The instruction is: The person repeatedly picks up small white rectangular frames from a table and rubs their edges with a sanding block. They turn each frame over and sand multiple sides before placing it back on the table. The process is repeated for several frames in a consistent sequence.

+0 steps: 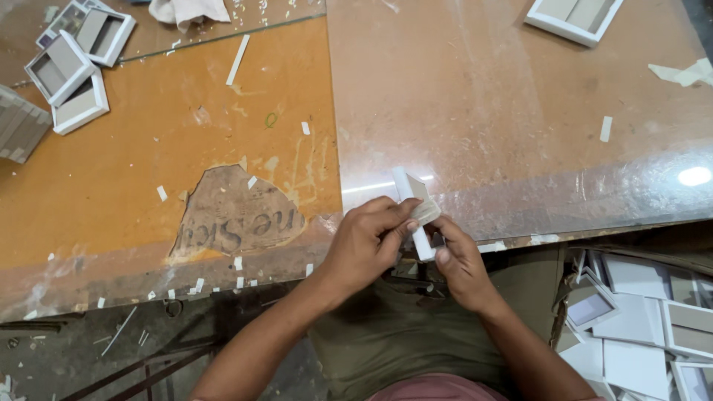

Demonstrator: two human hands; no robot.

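Note:
Both hands meet at the near edge of the orange worktable (186, 148). A small white cardboard box part (413, 202), held on edge, sits between them. My left hand (364, 245) grips it from the left, thumb and fingers pressing a strip of clear tape (425, 214) against its side. My right hand (460, 263) holds the lower end of the same piece from below, fingers curled around it.
Several small white shallow boxes (70, 63) lie at the far left, one more white box (572, 16) at the top right. A pile of white box parts (639, 327) fills the lower right. A glass sheet (520, 111) covers the table's right half. White paper scraps are scattered about.

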